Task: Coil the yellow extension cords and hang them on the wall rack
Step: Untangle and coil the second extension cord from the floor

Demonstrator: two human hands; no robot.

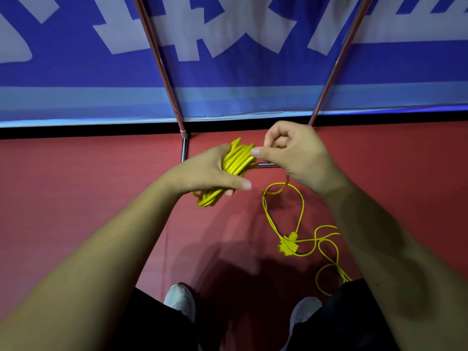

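Red floor (76, 198) fills the lower half of our view, and a blue banner (228, 72) hangs across the wall beyond it. Our left grip (205, 171) is clamped round the coil (238, 158) of yellow cord, thumb across the front and fingers behind, holding the loops bunched at waist height above the floor. Just beside it, our right grip (296, 153) pinches a strand at the top of the bundle between thumb and curled fingers. This seems to be the loose tail (301, 206), which drops below that wrist.

From there the tail loops down to the floor, passes a yellow multi-way socket head (288, 245), and ends in slack curls near our right leg. Our white shoes (179, 300) stand below. Behind the coil, two chrome tubes (162, 59) slant up the wall from a low base bar (266, 164). We take them for part of the rack, though no hook shows.

We judge that we are mid-coil, with most of the cord gathered and a fair length still lying loose. Next we need to draw the tail up and lay a fresh loop into the left palm. The socket head must not snag on the crossed strands.

White characters on the banner are large but cropped, so we cannot read them. No brand shows on the cord.
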